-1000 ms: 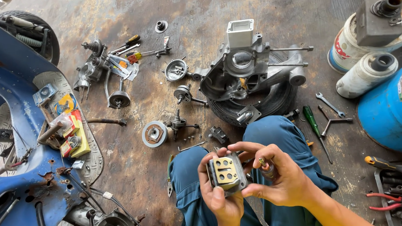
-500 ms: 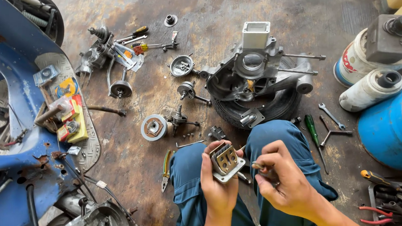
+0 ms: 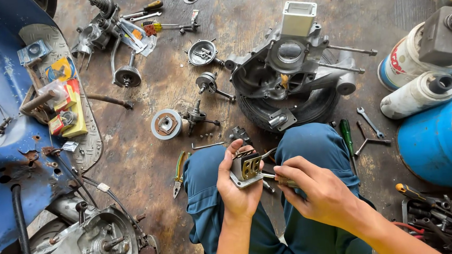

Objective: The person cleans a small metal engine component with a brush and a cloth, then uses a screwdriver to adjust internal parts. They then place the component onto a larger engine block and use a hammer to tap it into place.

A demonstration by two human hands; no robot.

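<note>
Your left hand (image 3: 238,186) fingers pinch the small grey square metal valve block (image 3: 247,167), while your right hand (image 3: 313,192) fingers grip a thin screwdriver (image 3: 277,180) pointing leftward into it.

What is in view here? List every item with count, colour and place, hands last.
Small part: one, grey and tan, in left hand.
Screwdriver: one, tip at the part, in right hand.
Engine casing: one, grey, on tyre, floor centre.
Pliers: one, yellow-green handles, floor by left knee.
Green screwdriver: one, floor by right knee.
Drum: one, blue, right edge.
Scooter body: one, blue, left side.
Left hand: gripping part.
Right hand: gripping screwdriver.
</note>
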